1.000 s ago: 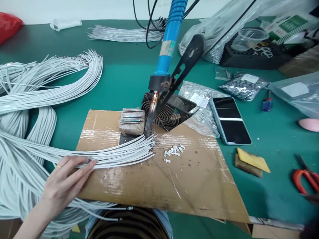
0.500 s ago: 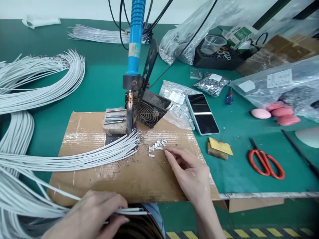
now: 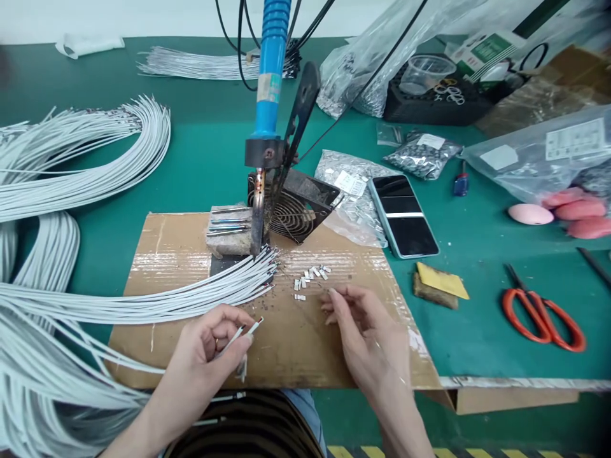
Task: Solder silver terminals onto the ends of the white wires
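Clock positions are taken from the middle of the cardboard. The green surface (image 3: 200, 146) carries everything, and the cardboard (image 3: 296, 350) lies at its near edge. A large heap of white wires (image 3: 42, 375) spreads between eight and nine o'clock, and a straighter bundle (image 3: 181, 306) runs from nine o'clock onto the cardboard, its dark-tipped ends fanning out towards twelve. There the soldering iron (image 3: 274, 63) stands, its bent tip pointing down just above those ends, with a fan (image 3: 291, 219) behind. A phone (image 3: 405, 219) lies at two.

The left hand (image 3: 210, 346), at eight, pinches a few wires between thumb and fingers, two wire ends (image 3: 256, 325) poking up past the thumb. The right hand (image 3: 375, 343), at four, is half curled, thumb near the fingers; whether it grips anything, I cannot tell. Smallest are the white metal pieces (image 3: 316, 272), scattered at one o'clock, near the right fingertips but apart from them.

The step in hand looks like singling out wire ends. The next move seems to call for a light fingertip pinch, keeping the wires separate and away from the iron's tip.
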Tool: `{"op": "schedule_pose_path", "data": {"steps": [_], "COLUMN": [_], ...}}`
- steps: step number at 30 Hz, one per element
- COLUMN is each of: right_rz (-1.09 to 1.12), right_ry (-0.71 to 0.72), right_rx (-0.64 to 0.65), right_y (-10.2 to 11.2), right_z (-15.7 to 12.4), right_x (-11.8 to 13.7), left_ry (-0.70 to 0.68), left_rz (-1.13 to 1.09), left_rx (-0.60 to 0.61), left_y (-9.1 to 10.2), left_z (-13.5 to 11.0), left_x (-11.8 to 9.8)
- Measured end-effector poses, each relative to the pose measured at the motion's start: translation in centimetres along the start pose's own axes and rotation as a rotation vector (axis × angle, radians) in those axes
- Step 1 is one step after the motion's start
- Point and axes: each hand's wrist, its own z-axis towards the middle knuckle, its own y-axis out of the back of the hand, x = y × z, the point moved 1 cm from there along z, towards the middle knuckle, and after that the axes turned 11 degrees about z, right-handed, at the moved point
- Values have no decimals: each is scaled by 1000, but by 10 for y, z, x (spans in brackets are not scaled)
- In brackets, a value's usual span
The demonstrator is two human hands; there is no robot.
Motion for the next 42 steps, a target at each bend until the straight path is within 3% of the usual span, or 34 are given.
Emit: {"op": "schedule_pose_path", "data": {"steps": [3, 8, 15, 22, 29, 36, 42], "right_rz": [172, 397, 544, 526, 569, 715, 744], "right_ry": [-60, -146, -148, -31, -60, -321, -407], "right_rx": [37, 221, 384, 407, 415, 441, 456], "right_y": [-8, -31, -45, -41, -40, -41, -39], "right_z": [-15, -32, -33, -31, -32, -36, -39], "right_x": [11, 33, 46, 50, 48, 44, 37], "left_ry": [15, 29, 4, 12, -6, -46, 67], "left_rz": [-75, -76, -133, -153, -125, -37, 13], "left_rx": [-17, -44, -40, -19, -25, -60, -177], "left_y": [2, 2, -1, -2, -2, -5, -13], "left_z": [-3, -6, -9, -16, -17, -18, -22], "left_x": [3, 3, -2, -7, -6, -6, -18]}}
